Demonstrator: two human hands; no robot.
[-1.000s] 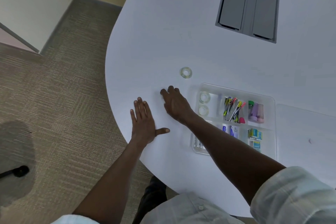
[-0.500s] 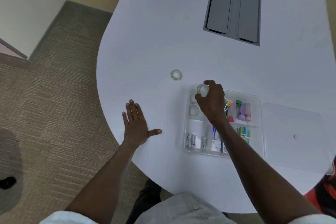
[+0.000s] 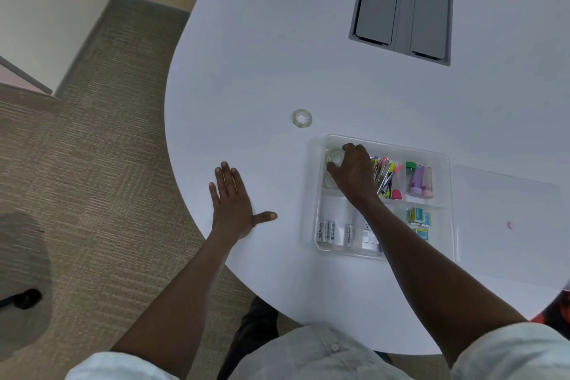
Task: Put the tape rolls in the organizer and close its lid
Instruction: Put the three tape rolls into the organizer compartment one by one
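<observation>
The right hand (image 3: pixel 354 173) holds a tape roll (image 3: pixel 334 157) in the organizer (image 3: pixel 444 160) corner compartment; the left hand (image 3: pixel 233 207) lies flat, fingers spread. Next: release, then fetch the table roll (image 3: pixel 302 117). The lid (image 3: pixel 505 219) lies beside the organizer.

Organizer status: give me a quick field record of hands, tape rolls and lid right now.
right hand: in the organizer, top-left compartment, fingers on a tape roll
left hand: flat on the table, holding nothing
rolls in compartment: the held one, plus another partly hidden under the hand
loose roll: lying flat on the table, beyond the organizer's top-left corner
lid: off, flat on the table right of the organizer
left to do: loose roll, then lid
</observation>
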